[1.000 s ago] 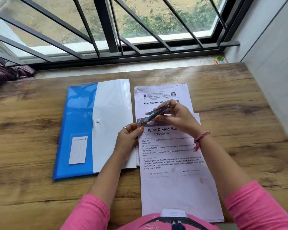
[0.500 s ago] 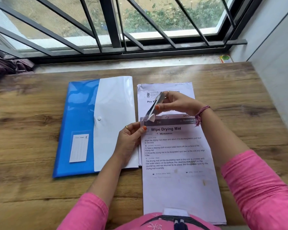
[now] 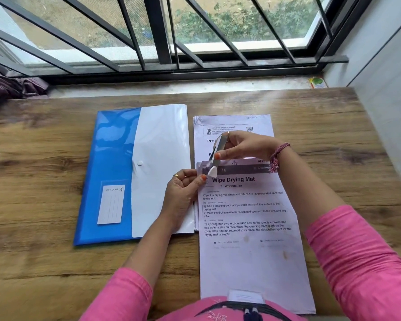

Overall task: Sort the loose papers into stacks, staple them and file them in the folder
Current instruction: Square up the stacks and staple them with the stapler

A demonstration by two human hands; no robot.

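Right between her two hands is where it's all happening. Her right hand (image 3: 241,144) has its fingers curled round a small metal stapler (image 3: 215,156), tipped nose-down, with its white tip sitting on the top left corner of the near stack of papers (image 3: 248,228). Her left hand (image 3: 183,188) pinches that same corner between thumb and fingertips, holding the sheets lined up.

So I'd say we're at the stapling step for this "Wipe Drying Mat" stack. Can't tell if the corner is properly inside the stapler's mouth or just under its tip. Next she'd need the corner fully seated, sheets square, then a firm squeeze.

Just beyond her right hand, a second stack (image 3: 234,126) pokes out from under it. Just left of her left hand lies the blue folder (image 3: 111,158), snapped shut, on the wooden table (image 3: 44,158), so filing isn't done yet.
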